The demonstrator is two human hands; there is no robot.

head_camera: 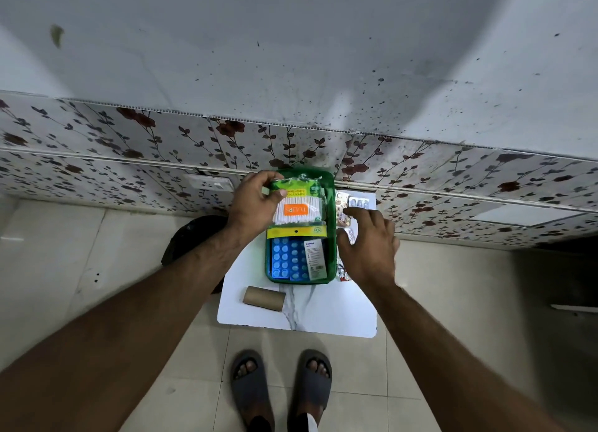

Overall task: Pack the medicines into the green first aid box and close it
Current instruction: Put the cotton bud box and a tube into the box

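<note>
The green first aid box (330, 237) lies open on a white marbled board (330, 311). Inside it are blue blister strips (286, 258) and a small white carton (314, 259). My left hand (255, 205) grips a packet of cotton swabs (299, 209) with an orange label, held over the far half of the box. My right hand (369, 247) hovers with fingers spread just right of the box, above loose tablet strips (343, 211) lying on the board. One silver strip (358, 202) lies a little farther back.
A cardboard tube (263, 298) rests on the board in front of the box. A dark round object (191, 237) sits on the floor to the left. A flower-patterned wall panel (129, 159) rises right behind the board. My feet in grey slippers (281, 389) stand below.
</note>
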